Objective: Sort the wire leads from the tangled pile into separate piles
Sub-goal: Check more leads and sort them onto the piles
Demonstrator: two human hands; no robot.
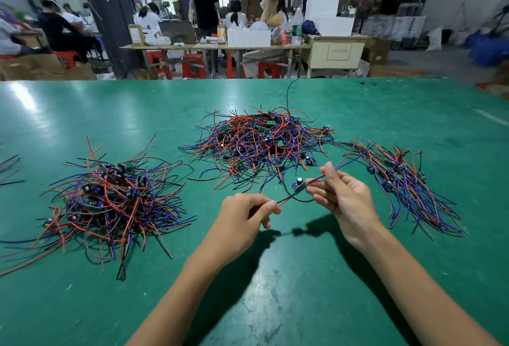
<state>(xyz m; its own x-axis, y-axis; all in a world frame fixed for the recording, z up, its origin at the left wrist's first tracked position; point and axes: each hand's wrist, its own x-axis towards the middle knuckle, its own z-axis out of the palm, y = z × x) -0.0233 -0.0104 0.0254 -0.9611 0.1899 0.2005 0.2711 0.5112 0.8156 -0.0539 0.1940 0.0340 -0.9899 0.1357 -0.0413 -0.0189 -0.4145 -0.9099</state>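
A tangled pile (261, 142) of red, blue and black wire leads with small green circuit boards lies at the table's middle. A second heap (110, 202) lies to the left, and a straighter bundle (407, 186) lies to the right. Just in front of the middle pile I hold one lead above the table. Its small board (298, 184) with a dark capacitor hangs between my hands. My left hand (245, 213) pinches the red and black wire ends. My right hand (344, 194) pinches the blue wires beside the board.
The green table (275, 290) stretches wide in front of me. A few loose wires (9, 169) lie at the far left edge. Beyond the table's far edge several people sit at benches with boxes, bottles and red stools.
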